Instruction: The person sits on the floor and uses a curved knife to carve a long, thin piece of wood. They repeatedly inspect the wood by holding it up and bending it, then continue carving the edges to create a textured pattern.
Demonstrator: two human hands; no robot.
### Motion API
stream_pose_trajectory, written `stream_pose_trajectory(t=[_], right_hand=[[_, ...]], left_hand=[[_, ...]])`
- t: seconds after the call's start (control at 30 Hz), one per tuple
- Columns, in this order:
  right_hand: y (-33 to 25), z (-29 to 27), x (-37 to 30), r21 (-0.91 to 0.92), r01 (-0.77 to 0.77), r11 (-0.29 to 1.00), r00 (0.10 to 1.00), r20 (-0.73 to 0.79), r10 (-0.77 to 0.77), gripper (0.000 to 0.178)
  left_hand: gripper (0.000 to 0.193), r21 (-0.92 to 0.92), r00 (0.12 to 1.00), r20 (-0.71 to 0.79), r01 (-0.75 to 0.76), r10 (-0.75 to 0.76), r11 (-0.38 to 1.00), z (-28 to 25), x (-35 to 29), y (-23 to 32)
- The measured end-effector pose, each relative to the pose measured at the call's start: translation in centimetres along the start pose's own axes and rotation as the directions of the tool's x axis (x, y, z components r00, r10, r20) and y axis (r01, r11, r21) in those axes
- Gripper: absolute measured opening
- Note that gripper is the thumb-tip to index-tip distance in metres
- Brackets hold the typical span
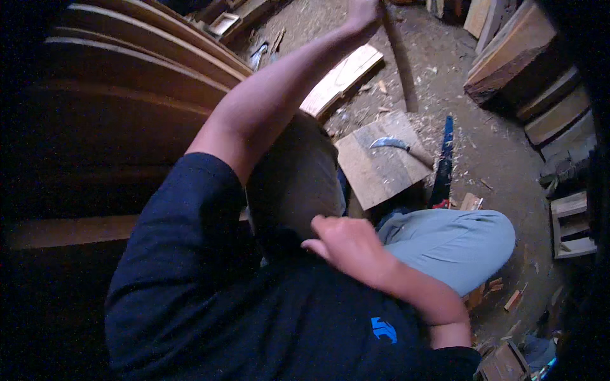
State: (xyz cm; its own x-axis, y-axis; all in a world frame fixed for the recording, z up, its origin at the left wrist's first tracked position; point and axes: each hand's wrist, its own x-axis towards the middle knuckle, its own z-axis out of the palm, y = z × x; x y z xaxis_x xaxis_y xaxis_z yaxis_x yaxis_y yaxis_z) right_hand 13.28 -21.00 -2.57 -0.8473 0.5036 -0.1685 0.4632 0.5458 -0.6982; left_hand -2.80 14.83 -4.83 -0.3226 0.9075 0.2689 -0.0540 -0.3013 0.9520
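Shaving-strewn brown earth floor [483,143] shows behind a long dark stick [401,60] at the cropped left hand [365,14], its hold unclear. Half-open, the right hand [349,244] looks empty; beyond, a curved-bladed knife [391,143] lies on a square pale wooden block [375,178].

A head-worn fisheye looks steeply down. The dark shirt [279,317] sits close below; the floor [441,79] lies farther away.

Long brown stick [398,54], slanting
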Motion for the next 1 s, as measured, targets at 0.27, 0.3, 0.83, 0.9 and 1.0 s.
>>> stream_pose_trajectory(t=[0.27, 0.3, 0.83, 0.9, 1.0], right_hand=[[3.1, -13.0, -2.4, -0.178, -0.158, 0.971, 0.982, -0.128, 0.136, 0.029], [4.1, -15.0, -2.5, -0.203, -0.189, 0.961, 0.971, -0.185, 0.152, 0.029], [18.0, -19.9, 7.8, 0.605, -0.204, 0.769, 0.854, -0.273, 0.442, 0.089], [17.6, -20.0, 7.3, 0.69, -0.227, 0.687, 0.881, -0.155, 0.447, 0.085], [17.0, -20.7, 6.5, 0.785, -0.205, 0.585, 0.908, -0.07, 0.413, 0.067]], left_hand=[[0.027, -0.078, 0.989, 0.062, -0.129, 0.134, 0.989, 0.5, -0.3, -1.1], [0.026, -0.06, 0.979, 0.06, -0.19, 0.193, 0.98, 0.5, -0.1, -1.8], [0.039, -0.224, 0.943, 0.149, 0.325, -0.297, 0.919, 2.0, -5.0, 1.5], [0.036, -0.205, 0.91, 0.258, 0.381, -0.326, 0.901, 2.7, -5.3, 2.4], [0.039, -0.235, 0.904, 0.283, 0.391, -0.322, 0.89, 3.4, -5.6, 3.5]])
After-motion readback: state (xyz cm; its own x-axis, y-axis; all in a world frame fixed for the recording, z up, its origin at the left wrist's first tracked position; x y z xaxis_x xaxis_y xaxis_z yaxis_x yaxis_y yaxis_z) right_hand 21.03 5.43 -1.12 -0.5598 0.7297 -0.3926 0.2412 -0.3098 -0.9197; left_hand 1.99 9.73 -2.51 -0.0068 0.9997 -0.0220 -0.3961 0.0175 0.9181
